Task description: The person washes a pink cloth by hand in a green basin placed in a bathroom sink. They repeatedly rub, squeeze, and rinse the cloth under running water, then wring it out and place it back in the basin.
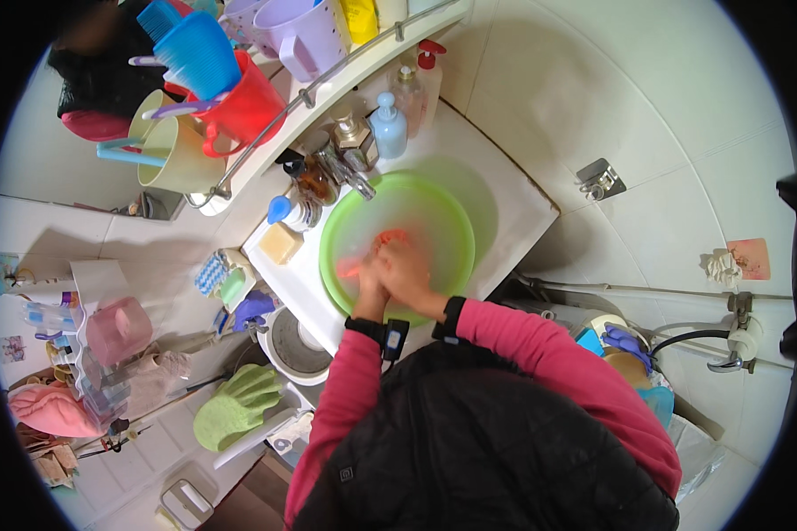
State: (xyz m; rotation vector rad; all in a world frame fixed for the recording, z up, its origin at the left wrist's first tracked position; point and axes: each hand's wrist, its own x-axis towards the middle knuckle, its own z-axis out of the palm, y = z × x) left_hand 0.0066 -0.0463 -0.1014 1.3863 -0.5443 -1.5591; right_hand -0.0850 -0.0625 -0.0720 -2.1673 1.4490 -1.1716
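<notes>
Both my hands are together inside a lime-green plastic basin (466,219) that stands on the white washstand under the tap. My left hand (370,282) and my right hand (405,271) press against each other around a wet orange-red cloth (392,237). One bunched part of it shows above my knuckles, and another part hangs to the left, near the basin's middle. Whitish, cloudy liquid seems to fill the basin. My fingers overlap and blur a little, so most of the cloth between them is hidden.
A metal faucet (358,179) reaches over the basin's rim. Behind it stand several pump bottles, including a light blue bottle (390,129). A yellowish soap bar (280,243) lies at the left. Overhead, a railed shelf (332,86) holds a red mug (249,99) and other cups.
</notes>
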